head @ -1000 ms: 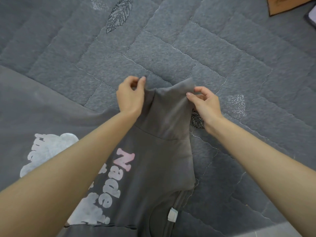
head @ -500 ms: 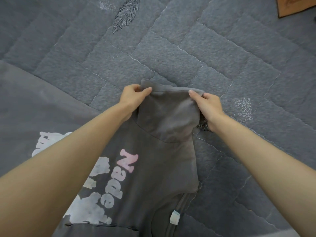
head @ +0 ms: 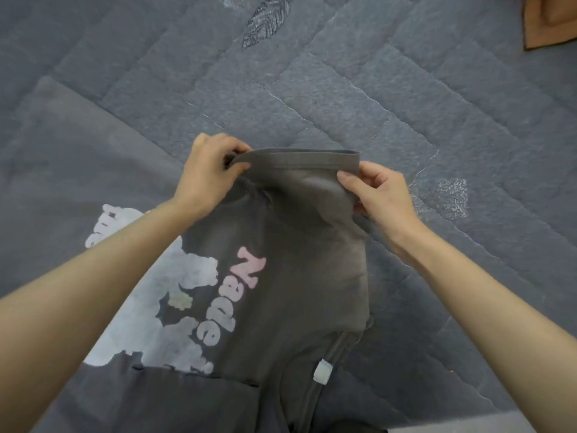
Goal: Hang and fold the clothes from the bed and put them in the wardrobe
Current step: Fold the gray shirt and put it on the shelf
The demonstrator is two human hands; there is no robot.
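Observation:
A dark grey T-shirt [head: 290, 276] with white and pink print lies on the bed in front of me, its collar and white label near the bottom edge. Its sleeve is raised off the quilt, the hemmed cuff stretched flat between my hands. My left hand [head: 209, 176] pinches the cuff's left end between thumb and fingers. My right hand [head: 379, 195] pinches the right end the same way. The rest of the shirt spreads to the left under my left forearm.
The grey quilted bedspread [head: 343, 89] with stitched leaf patterns covers the whole bed around the shirt. A brown wooden object [head: 549, 23] shows at the top right corner. A pale strip of bed edge [head: 452, 428] appears at the bottom right.
Both hands have lifted the sleeve and drawn its cuff out straight between them; earlier it was bunched and folded over. The view has shifted slightly.

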